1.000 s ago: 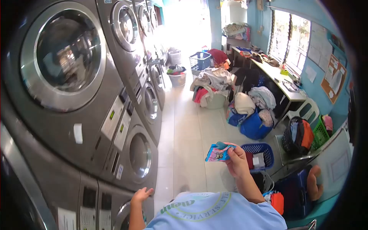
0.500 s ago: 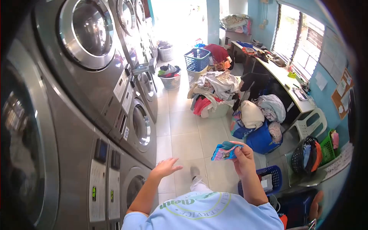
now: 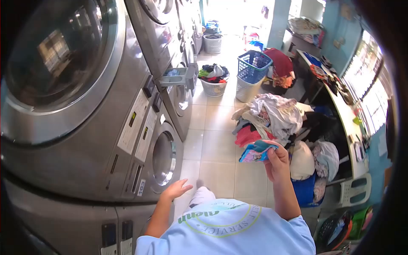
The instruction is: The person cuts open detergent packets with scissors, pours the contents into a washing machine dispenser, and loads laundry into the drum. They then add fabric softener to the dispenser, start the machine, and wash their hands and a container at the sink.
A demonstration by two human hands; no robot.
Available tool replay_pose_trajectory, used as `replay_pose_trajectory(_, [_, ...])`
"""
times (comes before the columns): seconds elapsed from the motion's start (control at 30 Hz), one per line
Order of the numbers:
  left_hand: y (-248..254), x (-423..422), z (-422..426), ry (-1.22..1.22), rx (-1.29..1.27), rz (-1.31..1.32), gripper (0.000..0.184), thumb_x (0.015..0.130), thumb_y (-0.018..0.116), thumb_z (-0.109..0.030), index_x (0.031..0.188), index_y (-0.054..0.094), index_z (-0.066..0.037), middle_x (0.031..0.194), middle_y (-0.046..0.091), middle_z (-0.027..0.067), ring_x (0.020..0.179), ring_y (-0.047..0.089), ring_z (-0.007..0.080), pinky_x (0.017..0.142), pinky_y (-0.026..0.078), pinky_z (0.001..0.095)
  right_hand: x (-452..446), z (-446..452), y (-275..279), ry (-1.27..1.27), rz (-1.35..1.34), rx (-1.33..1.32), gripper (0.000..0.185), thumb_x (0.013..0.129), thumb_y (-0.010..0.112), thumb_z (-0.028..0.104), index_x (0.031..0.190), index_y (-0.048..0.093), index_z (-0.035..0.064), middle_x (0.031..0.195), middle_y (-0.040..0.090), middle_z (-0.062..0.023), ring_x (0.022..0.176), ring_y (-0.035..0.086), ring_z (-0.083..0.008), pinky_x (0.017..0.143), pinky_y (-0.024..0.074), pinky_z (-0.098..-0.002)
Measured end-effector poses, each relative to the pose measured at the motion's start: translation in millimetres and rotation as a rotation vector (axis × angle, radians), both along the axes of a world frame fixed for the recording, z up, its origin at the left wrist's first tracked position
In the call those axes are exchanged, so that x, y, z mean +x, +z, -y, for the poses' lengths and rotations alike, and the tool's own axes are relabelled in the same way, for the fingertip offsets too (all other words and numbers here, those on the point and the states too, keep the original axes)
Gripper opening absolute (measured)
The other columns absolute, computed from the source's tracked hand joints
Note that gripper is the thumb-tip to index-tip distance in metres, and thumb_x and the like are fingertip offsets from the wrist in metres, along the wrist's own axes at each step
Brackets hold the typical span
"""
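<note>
Pinched in my right hand (image 3: 276, 158) are blue and pink packets (image 3: 256, 152), held up in front of my chest on the right. My left hand (image 3: 176, 190) holds nothing, its fingers apart, near a round washer door (image 3: 164, 158) at the left. Farther along the machine row, a detergent drawer (image 3: 175, 77) stands pulled out. Beyond the packets lies a large heap of clothes (image 3: 276, 115).
Ahead on the tiled floor stand a white basket of clothes (image 3: 213, 87) and a stacked blue basket (image 3: 254, 67). Stuffed bags (image 3: 302, 163), a white chair (image 3: 356, 189) and a long table (image 3: 341, 111) line the right side. Stacked machines (image 3: 91, 165) line the left.
The view has moved forward and turned left, bringing the pulled-out drawer and baskets nearer. The packets stay in my right hand. My left hand has risen and stays open.
</note>
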State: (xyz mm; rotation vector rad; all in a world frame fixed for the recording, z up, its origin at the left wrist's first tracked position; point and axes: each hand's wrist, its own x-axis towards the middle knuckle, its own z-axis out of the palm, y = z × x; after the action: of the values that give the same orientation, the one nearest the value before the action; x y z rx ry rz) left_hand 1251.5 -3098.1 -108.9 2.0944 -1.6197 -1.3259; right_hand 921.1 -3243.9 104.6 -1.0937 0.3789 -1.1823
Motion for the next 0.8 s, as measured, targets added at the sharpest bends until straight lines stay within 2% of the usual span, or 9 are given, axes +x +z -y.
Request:
replay_pose_trajectory(0.17, [-30, 61, 105, -0.004, 0.079, 0.031, 0.076, 0.085, 0.048, -0.058, 0.132, 0.040, 0.002, 0.133, 0.044, 0.0220, 0.124, 0.042, 0.0321, 0.101, 0.035, 0.0379, 80, 136, -22, 0.107, -0.054, -0.064, 0.031, 0.092, 0.055, 0.015, 0.116, 0.055, -0.0037, 0.106, 0.063, -0.0107, 0.095, 0.060, -0.0138, 0.082, 0.0469, -0.0271])
replay_pose_trajectory(0.23, [-38, 91, 161, -0.001, -0.048, 0.061, 0.078, 0.083, 0.046, -0.063, 0.131, 0.044, -0.002, 0.133, 0.043, 0.0230, 0.122, 0.043, 0.0344, 0.100, 0.035, 0.0403, 115, 190, -21, 0.171, -0.108, -0.004, 0.030, 0.091, 0.055, 0.014, 0.115, 0.055, -0.0041, 0.104, 0.064, -0.0102, 0.093, 0.060, -0.0130, 0.080, 0.0477, -0.0266])
replay_pose_trajectory(0.3, [-16, 110, 223, 0.010, -0.191, 0.039, 0.071, 0.084, 0.051, -0.056, 0.129, 0.046, -0.002, 0.132, 0.043, 0.0235, 0.122, 0.043, 0.0358, 0.099, 0.037, 0.0408, 155, 244, -18, 0.217, -0.098, -0.008, 0.030, 0.091, 0.055, 0.014, 0.115, 0.056, -0.0042, 0.103, 0.065, -0.0098, 0.092, 0.061, -0.0131, 0.081, 0.0479, -0.0268])
replay_pose_trajectory(0.37, [15, 122, 288, 0.103, -0.597, 0.028, 0.064, 0.084, 0.057, -0.048, 0.128, 0.047, -0.002, 0.135, 0.040, 0.0227, 0.123, 0.042, 0.0366, 0.099, 0.038, 0.0411, 194, 289, -13, 0.248, -0.062, -0.021, 0.029, 0.091, 0.055, 0.014, 0.115, 0.056, -0.0037, 0.104, 0.064, -0.0106, 0.093, 0.061, -0.0135, 0.085, 0.0475, -0.0280])
replay_pose_trajectory(0.53, [61, 165, 446, 0.181, -0.948, 0.157, 0.062, 0.080, 0.063, -0.043, 0.123, 0.051, 0.000, 0.135, 0.037, 0.0215, 0.119, 0.045, 0.0375, 0.098, 0.037, 0.0434, 269, 391, -20, 0.322, -0.115, -0.054, 0.030, 0.092, 0.054, 0.014, 0.116, 0.056, -0.0031, 0.107, 0.063, -0.0099, 0.096, 0.059, -0.0129, 0.087, 0.0455, -0.0280])
replay_pose_trajectory(0.6, [79, 178, 486, 0.236, -1.082, 0.565, 0.066, 0.076, 0.064, -0.049, 0.118, 0.055, 0.001, 0.119, 0.051, 0.0199, 0.106, 0.052, 0.0339, 0.095, 0.035, 0.0454, 294, 416, -30, 0.313, -0.153, -0.017, 0.030, 0.092, 0.054, 0.015, 0.117, 0.056, -0.0021, 0.106, 0.063, -0.0076, 0.095, 0.059, -0.0113, 0.087, 0.0455, -0.0273])
replay_pose_trajectory(0.63, [79, 183, 501, 0.237, -1.072, 0.569, 0.066, 0.076, 0.064, -0.049, 0.118, 0.055, 0.001, 0.119, 0.051, 0.0199, 0.106, 0.052, 0.0339, 0.095, 0.035, 0.0454, 304, 427, -34, 0.319, -0.151, -0.008, 0.030, 0.092, 0.054, 0.015, 0.117, 0.056, -0.0021, 0.106, 0.063, -0.0076, 0.095, 0.059, -0.0113, 0.087, 0.0455, -0.0273])
replay_pose_trajectory(0.73, [60, 190, 539, 0.238, -0.941, 0.688, 0.076, 0.068, 0.062, -0.062, 0.106, 0.060, 0.004, 0.085, 0.061, 0.0135, 0.089, 0.056, 0.0300, 0.088, 0.035, 0.0454, 330, 459, -44, 0.406, -0.180, 0.052, 0.030, 0.093, 0.054, 0.016, 0.117, 0.056, -0.0009, 0.105, 0.063, -0.0061, 0.095, 0.059, -0.0101, 0.087, 0.0456, -0.0268])
replay_pose_trajectory(0.8, [66, 187, 547, 0.239, -0.876, 0.609, 0.073, 0.068, 0.063, -0.061, 0.101, 0.061, 0.004, 0.085, 0.060, 0.0133, 0.087, 0.056, 0.0300, 0.087, 0.035, 0.0452, 347, 478, -50, 0.450, -0.190, 0.076, 0.029, 0.092, 0.054, 0.017, 0.117, 0.057, 0.0005, 0.104, 0.063, -0.0052, 0.095, 0.059, -0.0099, 0.086, 0.0458, -0.0268])
